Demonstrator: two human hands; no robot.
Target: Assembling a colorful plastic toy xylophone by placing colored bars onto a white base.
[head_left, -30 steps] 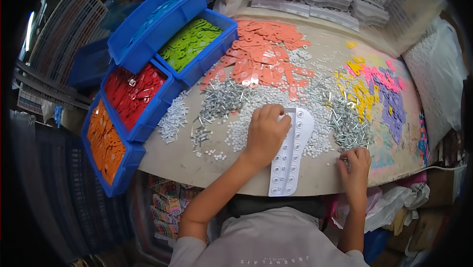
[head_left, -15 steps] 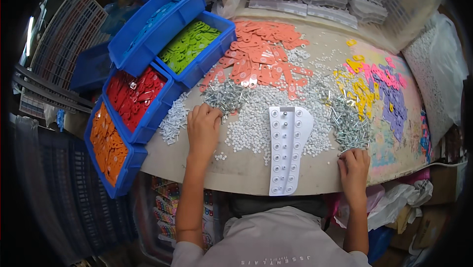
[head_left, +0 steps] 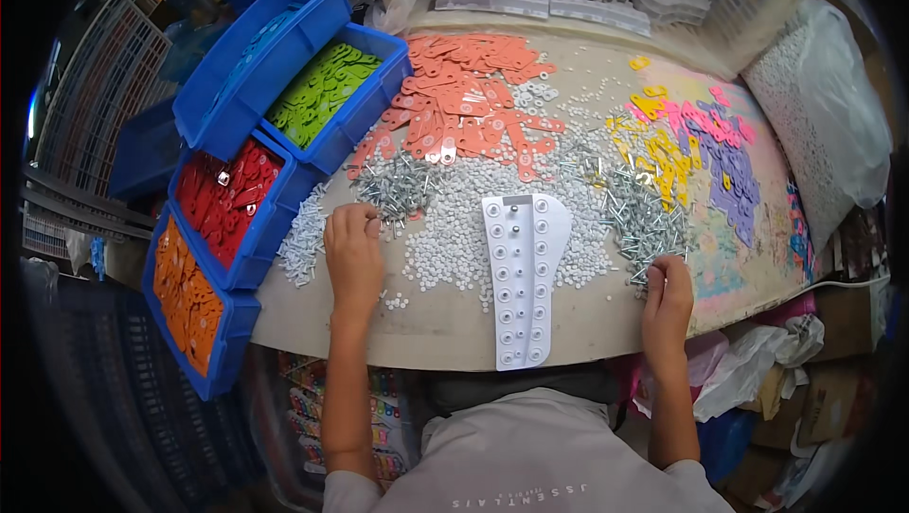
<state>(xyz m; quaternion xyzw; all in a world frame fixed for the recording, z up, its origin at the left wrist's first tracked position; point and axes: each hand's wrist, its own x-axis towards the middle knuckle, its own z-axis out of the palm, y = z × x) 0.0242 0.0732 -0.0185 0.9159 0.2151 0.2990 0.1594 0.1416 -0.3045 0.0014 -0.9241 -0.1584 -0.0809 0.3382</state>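
My left hand [head_left: 354, 253] is closed, its fingertips pinched together at the near edge of a heap of silvery metal pins [head_left: 396, 184]. Whatever those fingertips hold is hidden. At the near end of a second heap of metal pins [head_left: 651, 220], my right hand [head_left: 668, 297] has thumb and fingers bent together; anything between them is too small to make out. Between the hands lies a white plastic jig [head_left: 519, 276] with two rows of round seats and a middle channel holding small pins. Small white plastic caps [head_left: 440, 220] spread around its far end.
Coral tags [head_left: 464, 101] lie at the back. Blue bins [head_left: 248, 272] on the left hold red, orange, green and blue tags. White pegs [head_left: 301, 238] lie beside them. Yellow tags [head_left: 668, 168], pink and purple pieces [head_left: 734, 196] are on the right, near a plastic sack [head_left: 838, 106].
The whole view has shifted, so the table appears further left. My left hand has drawn slightly back toward me from its pin heap. My right hand has moved slightly right along its heap.
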